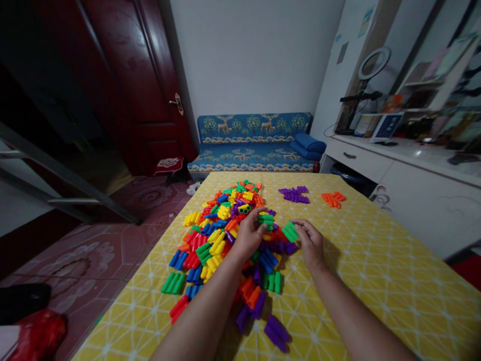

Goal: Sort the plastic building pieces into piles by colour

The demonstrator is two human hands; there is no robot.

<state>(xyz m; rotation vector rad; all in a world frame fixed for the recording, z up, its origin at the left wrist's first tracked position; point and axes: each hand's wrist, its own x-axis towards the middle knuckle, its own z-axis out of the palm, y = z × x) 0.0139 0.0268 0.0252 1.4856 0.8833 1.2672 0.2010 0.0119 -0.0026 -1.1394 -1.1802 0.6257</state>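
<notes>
A large heap of plastic toy building pieces (216,243), each a row of joined tubes in red, blue, yellow, green, orange or purple, lies across the left and middle of the table. Over its right side, my left hand (250,233) is closed on a green toy building piece (266,220). Just to the right, my right hand (310,240) pinches another green toy building piece (289,231) between thumb and fingers. The two green pieces are apart from each other. Beyond my hands lie a purple group of pieces (294,194) and a smaller orange group (332,199).
The table has a yellow patterned cloth (361,271). A blue sofa (248,145) stands behind it against the wall. On the right is a white dresser (424,175) with a ring light (374,62); a metal ladder (63,175) and a dark red door (131,75) are on the left.
</notes>
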